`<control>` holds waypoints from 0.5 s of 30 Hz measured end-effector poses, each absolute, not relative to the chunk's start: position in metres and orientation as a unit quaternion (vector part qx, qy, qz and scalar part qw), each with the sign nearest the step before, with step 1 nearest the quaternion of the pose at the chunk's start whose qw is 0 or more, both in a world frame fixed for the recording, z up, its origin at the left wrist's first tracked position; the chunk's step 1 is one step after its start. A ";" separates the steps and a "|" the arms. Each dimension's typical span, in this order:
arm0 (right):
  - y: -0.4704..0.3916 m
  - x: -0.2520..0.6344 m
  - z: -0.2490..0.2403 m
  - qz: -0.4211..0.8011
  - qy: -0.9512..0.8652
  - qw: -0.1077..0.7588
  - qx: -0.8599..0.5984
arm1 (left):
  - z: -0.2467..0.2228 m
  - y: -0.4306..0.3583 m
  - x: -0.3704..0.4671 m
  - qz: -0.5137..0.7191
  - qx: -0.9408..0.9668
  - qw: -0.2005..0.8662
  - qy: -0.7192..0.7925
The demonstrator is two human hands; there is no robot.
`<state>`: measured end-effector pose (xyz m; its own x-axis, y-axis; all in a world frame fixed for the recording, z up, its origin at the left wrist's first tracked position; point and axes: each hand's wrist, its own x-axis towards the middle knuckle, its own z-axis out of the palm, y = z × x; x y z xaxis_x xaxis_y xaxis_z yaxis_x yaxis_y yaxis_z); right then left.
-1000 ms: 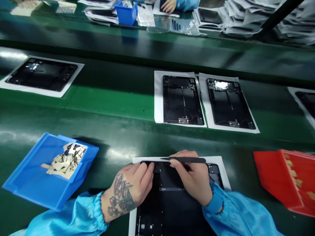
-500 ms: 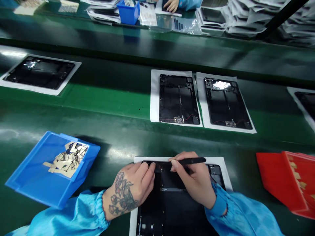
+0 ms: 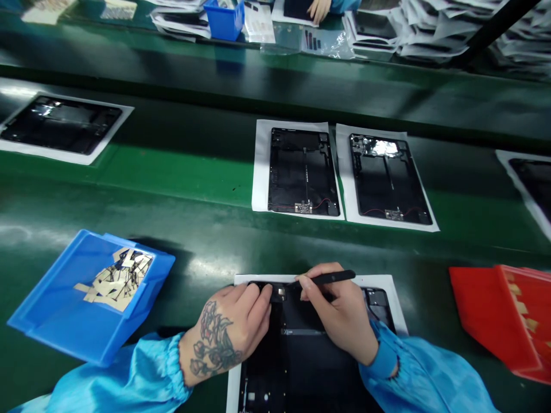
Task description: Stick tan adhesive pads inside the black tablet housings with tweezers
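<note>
Head: R fingers (image 3: pixel 306 285), tool (image 3: pixel 336 277) nr tablet (image 3: pixel 321 370) edge

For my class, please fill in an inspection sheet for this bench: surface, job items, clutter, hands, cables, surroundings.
Surface: shiny green worktop.
Job items: black device shell on a white sheet, partly hidden by the hands; slim black tool.
Clutter: blue bin with pale strips; red bin with yellowish pieces.
Left hand: fingertips at the shell's upper left; anything pinched is hidden.
Right hand: grips the tool, tip toward the left fingers.
Cables: thin red wires in the two side-by-side shells beyond.
Surroundings: another shell far left, one cut off at right; another person's hand at the back.
</note>
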<state>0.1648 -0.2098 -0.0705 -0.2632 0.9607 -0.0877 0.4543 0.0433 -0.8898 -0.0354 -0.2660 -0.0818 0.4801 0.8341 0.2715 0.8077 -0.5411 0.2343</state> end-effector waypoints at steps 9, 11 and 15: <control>-0.210 0.168 -0.073 0.390 -0.704 0.293 -0.517 | -0.081 -0.266 -0.034 0.187 0.859 0.041 0.476; -0.211 0.168 -0.074 0.394 -0.701 0.294 -0.516 | -0.081 -0.265 -0.033 0.186 0.857 0.038 0.480; -0.211 0.169 -0.073 0.395 -0.706 0.298 -0.507 | -0.079 -0.261 -0.032 0.217 0.851 0.033 0.477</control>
